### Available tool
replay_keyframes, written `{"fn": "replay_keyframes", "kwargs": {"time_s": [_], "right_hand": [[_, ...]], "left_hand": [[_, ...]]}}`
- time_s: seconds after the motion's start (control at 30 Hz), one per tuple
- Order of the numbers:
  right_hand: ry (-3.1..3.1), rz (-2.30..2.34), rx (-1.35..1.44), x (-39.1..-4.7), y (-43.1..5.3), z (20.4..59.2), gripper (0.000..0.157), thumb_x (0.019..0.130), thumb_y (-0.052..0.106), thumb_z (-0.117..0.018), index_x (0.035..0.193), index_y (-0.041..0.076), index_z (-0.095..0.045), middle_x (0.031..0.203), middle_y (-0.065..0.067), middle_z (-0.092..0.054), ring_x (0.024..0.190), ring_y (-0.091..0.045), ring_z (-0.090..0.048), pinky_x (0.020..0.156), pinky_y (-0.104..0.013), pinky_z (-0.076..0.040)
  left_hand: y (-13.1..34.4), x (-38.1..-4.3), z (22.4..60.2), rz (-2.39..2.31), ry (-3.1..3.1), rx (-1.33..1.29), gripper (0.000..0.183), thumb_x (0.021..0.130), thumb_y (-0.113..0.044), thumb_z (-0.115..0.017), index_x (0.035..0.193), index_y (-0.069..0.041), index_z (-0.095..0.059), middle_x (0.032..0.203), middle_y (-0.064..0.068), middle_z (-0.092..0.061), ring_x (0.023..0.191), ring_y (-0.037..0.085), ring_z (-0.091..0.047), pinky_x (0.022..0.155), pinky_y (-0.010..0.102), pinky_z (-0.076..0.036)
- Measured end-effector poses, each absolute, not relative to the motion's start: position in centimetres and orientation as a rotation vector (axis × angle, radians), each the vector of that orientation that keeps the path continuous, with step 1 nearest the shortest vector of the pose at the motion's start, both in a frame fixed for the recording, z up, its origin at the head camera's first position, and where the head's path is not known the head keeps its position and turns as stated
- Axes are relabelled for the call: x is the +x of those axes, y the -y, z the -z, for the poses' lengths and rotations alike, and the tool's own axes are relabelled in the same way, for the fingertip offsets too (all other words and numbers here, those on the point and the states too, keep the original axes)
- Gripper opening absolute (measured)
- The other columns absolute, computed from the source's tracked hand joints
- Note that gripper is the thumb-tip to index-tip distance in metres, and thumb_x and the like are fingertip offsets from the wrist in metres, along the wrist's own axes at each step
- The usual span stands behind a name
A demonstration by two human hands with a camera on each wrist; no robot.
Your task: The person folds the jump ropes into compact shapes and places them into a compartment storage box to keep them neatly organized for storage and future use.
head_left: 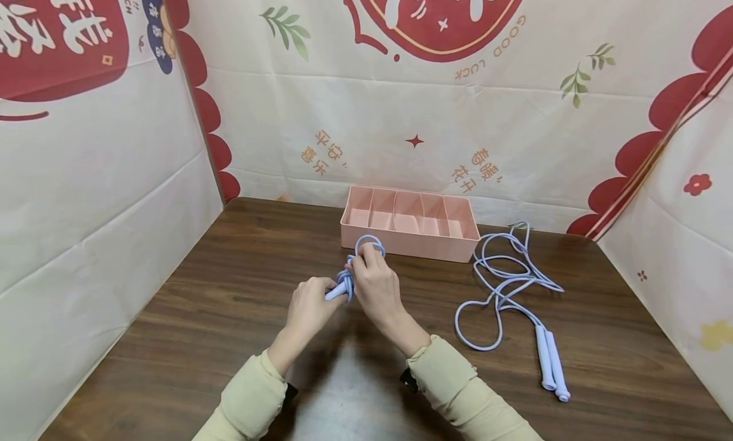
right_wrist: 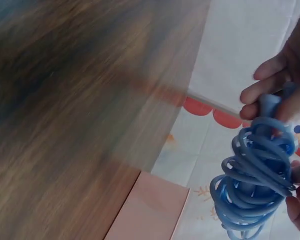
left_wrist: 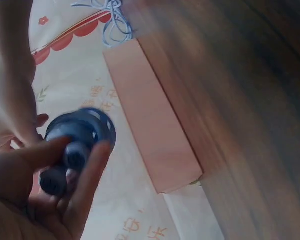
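We've got the wound rope point(head_left: 346, 280) btwn L hand point(head_left: 309, 304), clamped on its handles point(head_left: 336, 292), & R hand point(head_left: 375, 285), pinching coils; long axis slants twd the desk's point(head_left: 229, 282) far edge (pink box point(head_left: 409, 242) there, fyi).

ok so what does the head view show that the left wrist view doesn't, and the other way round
Only the head view shows the handles of the loose rope and the compartments inside the pink box.

Only the left wrist view shows the round handle ends of the wound rope; in the head view the left hand covers them.

Both show the two hands at the wound rope, the loose rope's cord, the box's outside and the wooden table.
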State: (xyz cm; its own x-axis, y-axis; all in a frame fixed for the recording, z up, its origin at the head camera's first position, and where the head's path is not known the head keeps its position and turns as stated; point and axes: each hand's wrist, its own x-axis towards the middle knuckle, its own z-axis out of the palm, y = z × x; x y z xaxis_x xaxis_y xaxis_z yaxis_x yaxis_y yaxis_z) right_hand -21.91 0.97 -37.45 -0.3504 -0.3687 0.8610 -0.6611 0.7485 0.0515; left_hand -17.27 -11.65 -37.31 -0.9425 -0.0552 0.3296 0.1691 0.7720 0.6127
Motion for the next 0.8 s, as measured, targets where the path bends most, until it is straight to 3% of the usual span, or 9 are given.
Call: {"fn": "replay_keyframes", "kwargs": {"time_s": [0.1,0.23,0.43,0.67,0.8], "right_hand": [[1.918,-0.31,0.815,-22.1,-1.0,37.6,0.026,0.093,0.014,-0.049,0.072,0.001,-0.058,0.081,-0.007,-0.048,0.061,-0.019,-0.047,0.043,-0.026,-0.041],[1.851,-0.22,0.86,-22.2,-1.0,37.8,0.02,0.089,0.01,-0.054,0.071,0.002,-0.058,0.081,-0.006,-0.05,0.063,-0.017,-0.049,0.042,-0.022,-0.038],[1.753,-0.19,0.915,-22.0,-0.9,38.2,0.028,0.093,0.015,-0.049,0.07,0.003,-0.059,0.083,-0.007,-0.053,0.068,-0.018,-0.05,0.048,-0.022,-0.041],[1.668,-0.298,0.961,-21.8,-1.0,38.5,0.016,0.084,0.013,-0.06,0.071,0.004,-0.061,0.082,-0.007,-0.053,0.07,-0.021,-0.05,0.055,-0.026,-0.044],[1.626,-0.38,1.005,-21.8,-1.1,38.9,0.016,0.085,0.013,-0.06,0.073,0.004,-0.062,0.082,-0.006,-0.052,0.068,-0.02,-0.049,0.056,-0.027,-0.043]], "left_hand": [[11.5,-17.1,37.3,0.943,2.659,-0.161,0.009,0.07,-0.014,-0.071,0.065,-0.009,-0.066,0.053,-0.002,-0.051,0.048,0.013,-0.041,0.044,0.027,-0.033],[11.2,-16.9,37.5,0.937,2.67,-0.151,0.02,0.072,-0.012,-0.07,0.056,-0.011,-0.058,0.047,-0.006,-0.04,0.044,0.011,-0.035,0.04,0.025,-0.028],[11.5,-17.0,38.2,1.022,2.621,-0.101,0.02,0.069,-0.009,-0.07,0.054,-0.011,-0.056,0.047,-0.007,-0.038,0.045,0.011,-0.034,0.041,0.025,-0.027],[11.6,-17.6,39.1,1.222,2.517,-0.038,0.005,0.064,-0.008,-0.068,0.06,-0.007,-0.067,0.05,0.0,-0.06,0.048,0.013,-0.047,0.046,0.026,-0.036],[11.5,-17.7,39.2,1.669,2.409,0.07,0.008,0.069,-0.001,-0.063,0.072,0.003,-0.069,0.063,0.012,-0.066,0.056,0.018,-0.063,0.053,0.029,-0.05]]}}
